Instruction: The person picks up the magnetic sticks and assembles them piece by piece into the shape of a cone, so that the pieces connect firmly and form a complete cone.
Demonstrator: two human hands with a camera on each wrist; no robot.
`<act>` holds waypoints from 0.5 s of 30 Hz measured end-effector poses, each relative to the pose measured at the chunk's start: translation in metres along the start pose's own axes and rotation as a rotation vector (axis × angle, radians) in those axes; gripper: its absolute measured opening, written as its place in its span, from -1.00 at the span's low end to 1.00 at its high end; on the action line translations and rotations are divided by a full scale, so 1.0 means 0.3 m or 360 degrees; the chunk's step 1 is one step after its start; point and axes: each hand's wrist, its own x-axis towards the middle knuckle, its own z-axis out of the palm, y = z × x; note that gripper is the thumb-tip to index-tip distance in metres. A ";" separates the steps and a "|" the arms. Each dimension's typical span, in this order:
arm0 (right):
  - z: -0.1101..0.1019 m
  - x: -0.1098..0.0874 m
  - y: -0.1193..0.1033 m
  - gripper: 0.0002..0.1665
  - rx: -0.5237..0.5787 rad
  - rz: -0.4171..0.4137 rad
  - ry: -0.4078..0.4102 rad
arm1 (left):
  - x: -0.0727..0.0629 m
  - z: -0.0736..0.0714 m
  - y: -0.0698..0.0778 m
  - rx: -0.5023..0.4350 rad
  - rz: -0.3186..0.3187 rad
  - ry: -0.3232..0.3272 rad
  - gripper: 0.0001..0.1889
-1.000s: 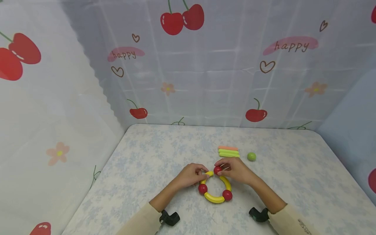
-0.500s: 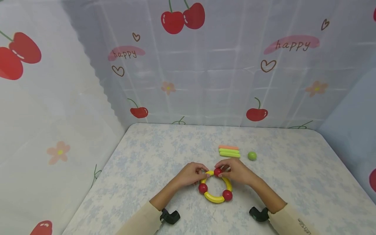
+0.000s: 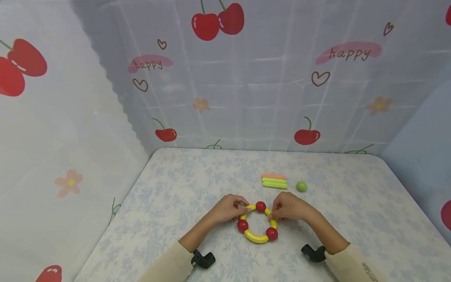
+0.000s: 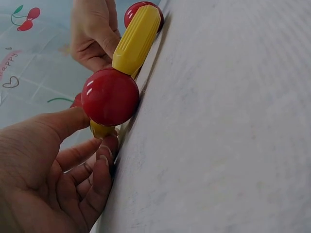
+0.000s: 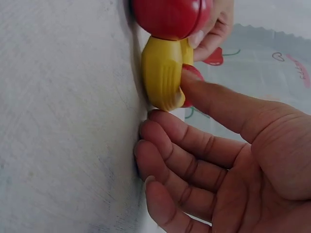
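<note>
Three red balls and three curved yellow rods form a ring on the table; the top ball (image 3: 260, 206), left ball (image 3: 242, 225) and right ball (image 3: 272, 234) alternate with the rods. My left hand (image 3: 229, 208) pinches the upper-left yellow rod (image 4: 101, 129) between thumb and fingers, just beyond the left ball. On the opposite side, my right hand (image 3: 291, 206) pinches the upper-right yellow rod (image 5: 163, 75), its thumb on the inner face and fingertips along the outside. The bottom rod (image 3: 256, 237), with grooves on its side, lies untouched between two balls.
Beyond the ring lie two lime-green sticks (image 3: 275, 183) side by side with an orange stick (image 3: 273, 176). To their right sits a green ball (image 3: 301, 186). A cherry-printed curtain (image 3: 243, 86) hangs behind the far edge of the patterned table (image 3: 190, 172).
The top red ball came down against the end of the upper-left rod, closing the gap there. My right hand then let go of that ball and shifted right onto the upper-right rod.
</note>
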 end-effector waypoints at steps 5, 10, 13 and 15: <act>0.015 0.006 0.002 -0.77 -0.0008 0.0033 0.0042 | 0.001 -0.004 0.000 -0.0019 -0.0028 -0.0011 -0.80; 0.017 0.004 -0.004 -0.79 0.0008 0.0046 0.0066 | 0.000 -0.007 -0.001 -0.0038 -0.0045 -0.0016 -0.81; 0.019 0.004 -0.008 -0.79 0.0009 0.0064 0.0079 | -0.001 -0.008 -0.003 -0.0043 -0.0042 -0.0017 -0.80; 0.021 0.006 -0.008 -0.79 0.0007 0.0081 0.0085 | -0.003 -0.010 -0.003 -0.0051 -0.0035 -0.0020 -0.79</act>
